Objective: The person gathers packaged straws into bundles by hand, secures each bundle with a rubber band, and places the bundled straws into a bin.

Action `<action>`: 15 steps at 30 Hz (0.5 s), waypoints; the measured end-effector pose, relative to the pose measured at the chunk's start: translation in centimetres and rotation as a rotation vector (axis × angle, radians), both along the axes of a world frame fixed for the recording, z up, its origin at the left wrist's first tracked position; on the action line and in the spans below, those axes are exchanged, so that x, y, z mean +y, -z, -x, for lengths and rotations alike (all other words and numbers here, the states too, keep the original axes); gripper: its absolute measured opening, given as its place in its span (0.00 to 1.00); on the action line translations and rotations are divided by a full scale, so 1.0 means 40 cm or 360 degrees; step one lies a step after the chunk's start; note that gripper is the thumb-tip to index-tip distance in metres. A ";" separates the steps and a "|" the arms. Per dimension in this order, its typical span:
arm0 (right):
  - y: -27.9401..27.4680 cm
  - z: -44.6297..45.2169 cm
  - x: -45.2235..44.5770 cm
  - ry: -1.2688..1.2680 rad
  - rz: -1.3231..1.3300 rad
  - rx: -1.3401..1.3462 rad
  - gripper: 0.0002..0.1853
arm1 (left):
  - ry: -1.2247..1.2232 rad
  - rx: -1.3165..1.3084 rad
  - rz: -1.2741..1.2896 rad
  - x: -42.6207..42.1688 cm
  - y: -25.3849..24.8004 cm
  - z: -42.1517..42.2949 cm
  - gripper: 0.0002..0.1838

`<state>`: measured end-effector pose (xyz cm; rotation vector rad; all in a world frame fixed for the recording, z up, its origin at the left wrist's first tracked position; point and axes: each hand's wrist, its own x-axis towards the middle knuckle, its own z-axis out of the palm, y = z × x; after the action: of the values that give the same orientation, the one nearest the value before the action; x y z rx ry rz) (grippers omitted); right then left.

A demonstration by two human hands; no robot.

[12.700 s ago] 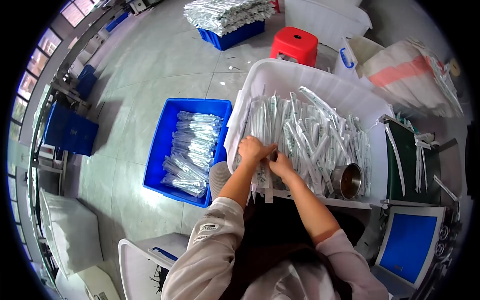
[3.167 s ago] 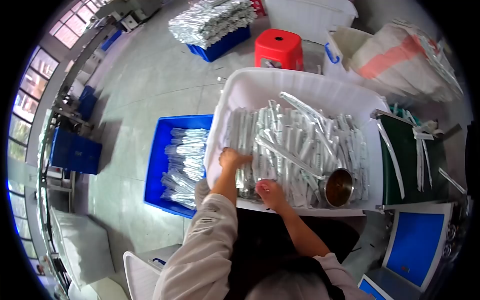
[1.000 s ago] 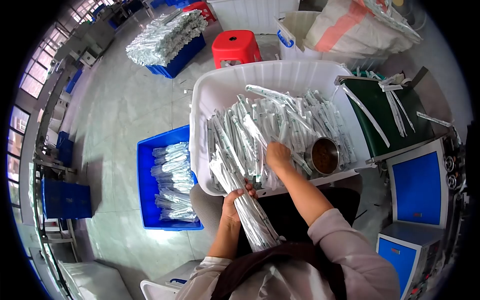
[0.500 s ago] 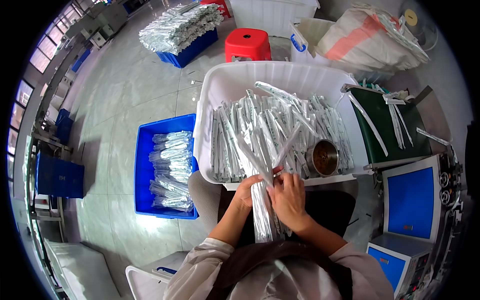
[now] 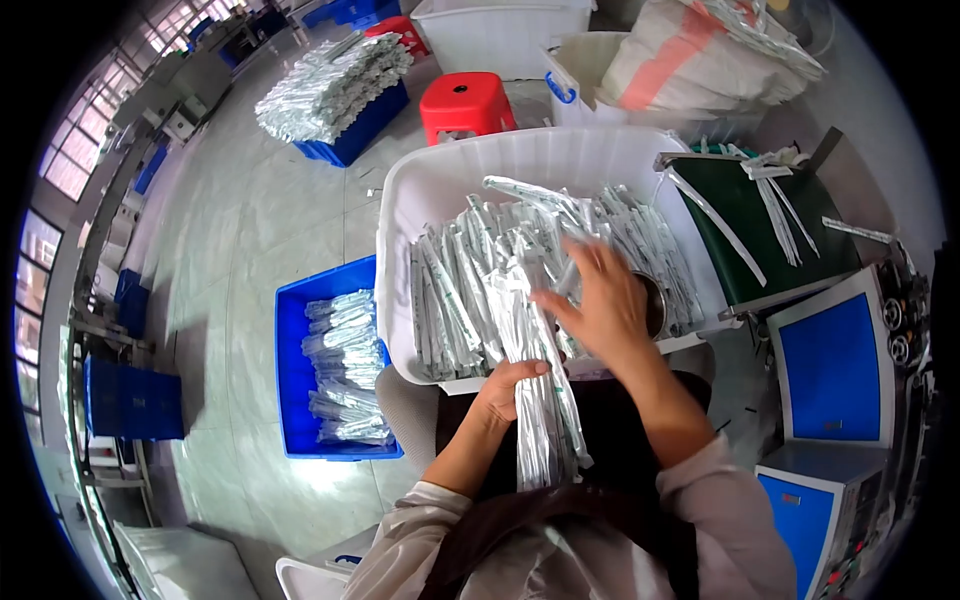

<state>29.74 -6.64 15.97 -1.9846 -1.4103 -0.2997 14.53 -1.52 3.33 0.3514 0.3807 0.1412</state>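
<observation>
My left hand (image 5: 508,388) is wrapped round a bundle of long, slim wrapped packets (image 5: 545,420), silvery white, held lengthwise over my lap. One packet slants out along the bundle's right side. My right hand (image 5: 607,300), slightly blurred, is above the large white bin (image 5: 420,172) with its fingers apart and nothing seen in them. Beneath it lie many loose packets (image 5: 445,285) with green print, filling the bin. A round metal cup (image 5: 656,305) in the bin is mostly hidden behind my right hand.
On the floor at left stands a blue crate (image 5: 295,400) with bundled packets. Farther off are a heaped blue crate (image 5: 350,140), a red stool (image 5: 465,103) and a woven sack (image 5: 690,60). At right, a green conveyor belt (image 5: 735,265) carries loose strips beside a blue-panelled machine (image 5: 830,350).
My right hand has left the bundle and moved up and right over the bin, its fingers spreading. The left hand still grips the bundle. The whole view has shifted slightly.
</observation>
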 end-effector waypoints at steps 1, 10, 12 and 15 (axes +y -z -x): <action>-0.018 -0.038 0.039 -0.0128 -0.0220 -0.0121 0.29 | 0.0045 -0.0018 -0.0027 -0.009 -0.022 -0.016 0.21; 0.134 -0.094 -0.017 -0.0994 0.0241 0.1293 0.10 | 0.0497 -0.0783 0.0442 -0.082 -0.051 -0.091 0.60; 0.138 -0.077 -0.039 -0.0896 0.0081 0.1009 0.10 | 0.0669 -0.0814 0.0361 -0.072 0.016 -0.108 0.52; 0.145 -0.092 -0.052 -0.0699 0.0235 0.0907 0.10 | 0.0451 -0.0587 0.0244 -0.075 0.030 -0.121 0.32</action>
<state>33.44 -8.74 10.16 -1.6201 -1.4508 0.5385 19.36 -4.52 2.11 0.2181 -0.0253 -0.1006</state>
